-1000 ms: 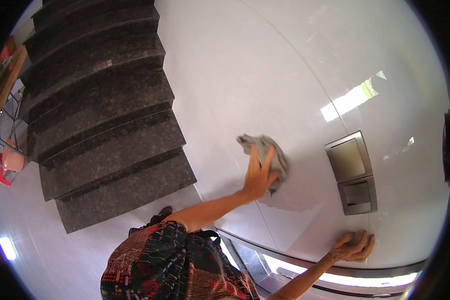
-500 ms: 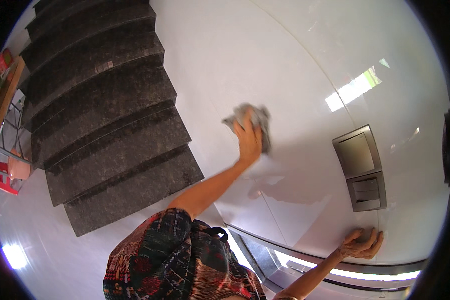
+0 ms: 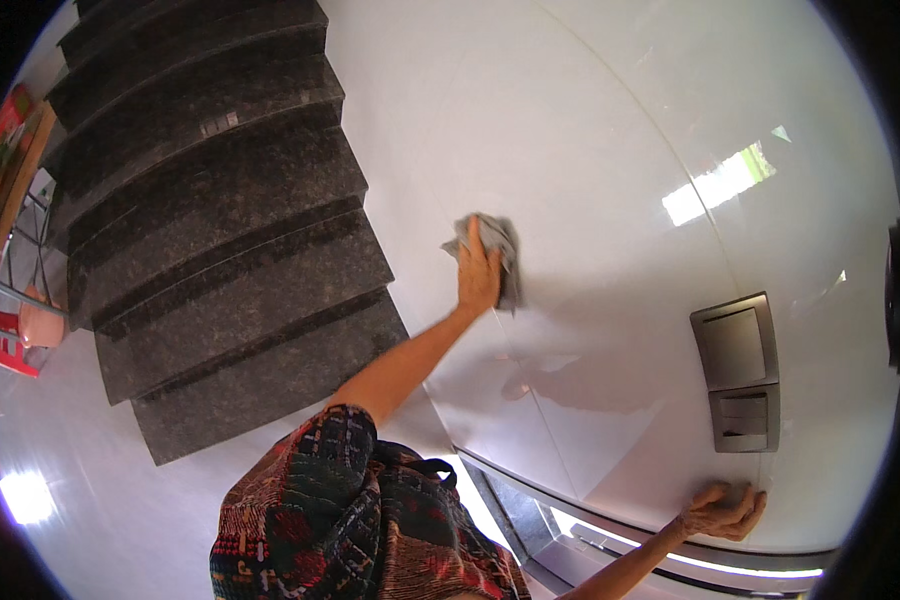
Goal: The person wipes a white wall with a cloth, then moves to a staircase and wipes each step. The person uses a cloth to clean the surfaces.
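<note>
A crumpled grey cloth (image 3: 508, 262) lies pressed against the glossy white tiled wall (image 3: 530, 120) under my left hand (image 3: 480, 277). Its fingers stretch over the cloth, which bunches out around them. My right hand (image 3: 722, 512) leans on the same wall lower down at the right, fingers apart and slightly bent, with nothing in it. Just above that hand is a dark grey switch plate (image 3: 743, 420), joined to a larger plate (image 3: 738, 343) of the same colour.
Dark speckled stone stairs (image 3: 240, 240) climb along the left of the wall. At the far left stand a metal-framed shelf (image 3: 15, 215), a pink container (image 3: 42, 318) and a red plastic item (image 3: 8, 348). A dark-edged frame (image 3: 610, 540) runs along the bottom.
My left hand and the cloth have shifted a little to the left across the wall. The right hand keeps its contact, while the switch plates appear lower and farther right as the view shifts.
</note>
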The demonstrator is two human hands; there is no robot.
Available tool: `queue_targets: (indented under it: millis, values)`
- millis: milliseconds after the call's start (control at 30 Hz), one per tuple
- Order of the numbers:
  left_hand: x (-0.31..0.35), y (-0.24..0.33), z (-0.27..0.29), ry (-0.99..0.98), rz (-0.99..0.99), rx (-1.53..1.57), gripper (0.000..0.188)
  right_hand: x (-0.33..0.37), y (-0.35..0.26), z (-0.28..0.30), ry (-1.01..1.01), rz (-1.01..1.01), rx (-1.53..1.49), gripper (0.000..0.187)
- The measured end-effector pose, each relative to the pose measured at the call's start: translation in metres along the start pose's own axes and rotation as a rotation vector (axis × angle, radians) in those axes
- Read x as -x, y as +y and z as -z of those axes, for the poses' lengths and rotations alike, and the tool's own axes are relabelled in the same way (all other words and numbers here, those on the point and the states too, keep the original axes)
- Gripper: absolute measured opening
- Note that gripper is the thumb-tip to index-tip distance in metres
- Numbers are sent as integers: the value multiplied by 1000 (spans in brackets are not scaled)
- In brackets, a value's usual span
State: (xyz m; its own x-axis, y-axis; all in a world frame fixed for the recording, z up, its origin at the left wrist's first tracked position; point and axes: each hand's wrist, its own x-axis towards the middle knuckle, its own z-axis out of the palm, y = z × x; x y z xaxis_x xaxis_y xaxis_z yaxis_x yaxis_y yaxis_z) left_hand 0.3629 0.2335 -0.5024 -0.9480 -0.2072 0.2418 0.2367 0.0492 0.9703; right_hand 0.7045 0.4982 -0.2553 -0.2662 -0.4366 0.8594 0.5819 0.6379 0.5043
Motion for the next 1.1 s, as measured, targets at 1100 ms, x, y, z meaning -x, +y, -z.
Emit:
queue_targets:
  millis: [1100]
  values:
    - [304,94,-72,-380,62,213,57,5,-12,2,56,-60,-281,18]
